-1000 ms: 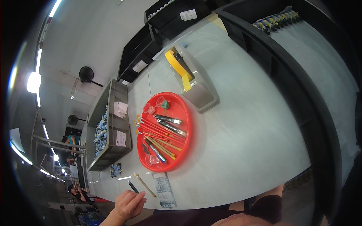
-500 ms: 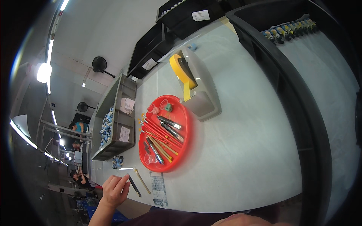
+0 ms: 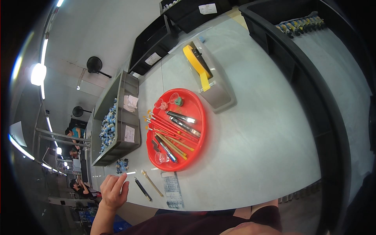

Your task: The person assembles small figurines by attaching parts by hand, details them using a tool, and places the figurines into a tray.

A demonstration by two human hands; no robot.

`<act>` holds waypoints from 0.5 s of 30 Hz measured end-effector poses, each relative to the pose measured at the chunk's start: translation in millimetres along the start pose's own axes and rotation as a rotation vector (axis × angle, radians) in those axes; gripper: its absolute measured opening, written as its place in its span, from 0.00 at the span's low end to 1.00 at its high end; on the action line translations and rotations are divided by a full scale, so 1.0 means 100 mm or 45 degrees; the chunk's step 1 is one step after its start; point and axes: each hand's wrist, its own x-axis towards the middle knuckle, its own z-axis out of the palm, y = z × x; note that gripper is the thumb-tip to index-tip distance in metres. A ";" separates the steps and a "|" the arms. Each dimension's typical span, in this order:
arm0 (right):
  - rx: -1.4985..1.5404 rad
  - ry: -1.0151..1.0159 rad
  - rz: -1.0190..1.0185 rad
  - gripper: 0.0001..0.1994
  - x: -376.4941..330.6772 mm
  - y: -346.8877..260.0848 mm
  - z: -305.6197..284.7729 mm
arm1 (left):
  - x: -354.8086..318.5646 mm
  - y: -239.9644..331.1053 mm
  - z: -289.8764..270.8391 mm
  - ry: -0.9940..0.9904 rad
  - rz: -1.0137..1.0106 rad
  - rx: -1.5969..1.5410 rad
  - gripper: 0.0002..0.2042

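Observation:
My left hand (image 3: pixel 113 191) is over the near left edge of the table, back turned up. Its fingers are bent, the thumb stands apart from them, and nothing shows between them. Just beyond the fingertips are small blue figures (image 3: pixel 122 165). To the hand's right lie a black pen-like tool (image 3: pixel 143 189) and a tan stick-like tool (image 3: pixel 152 183). A printed strip (image 3: pixel 172 190) lies beside them. My right hand is not in view; part of an arm with a dark sleeve (image 3: pixel 267 216) shows at the lower edge.
A red round tray (image 3: pixel 203 135) holds brushes, knives and small cups. Behind it stands a dispenser (image 3: pixel 221 94) with yellow tape. A grey crate (image 3: pixel 133 113) of blue parts is at left, black bins (image 3: pixel 154 49) behind, a large black bin (image 3: pixel 301 90) at right.
My left hand has moved away from the black pen-like tool and is now nearer the small blue figures. The head view has shifted slightly.

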 end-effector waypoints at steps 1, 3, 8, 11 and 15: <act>-0.016 0.009 0.000 0.24 -0.06 0.02 0.03 | -0.06 -0.04 0.00 0.003 -0.001 -0.011 0.17; -0.049 0.026 -0.004 0.24 -0.17 0.05 0.11 | -0.20 -0.12 -0.03 0.029 0.009 -0.023 0.17; -0.132 0.242 0.021 0.25 -0.61 0.36 -0.23 | -0.35 -0.38 0.12 0.011 0.146 -0.121 0.18; -0.174 0.397 0.031 0.25 -0.99 0.52 -0.33 | -0.62 -0.60 0.12 0.021 0.134 -0.157 0.17; -0.228 0.644 0.081 0.26 -1.78 0.78 -0.51 | -1.06 -0.89 0.05 0.032 0.068 -0.074 0.13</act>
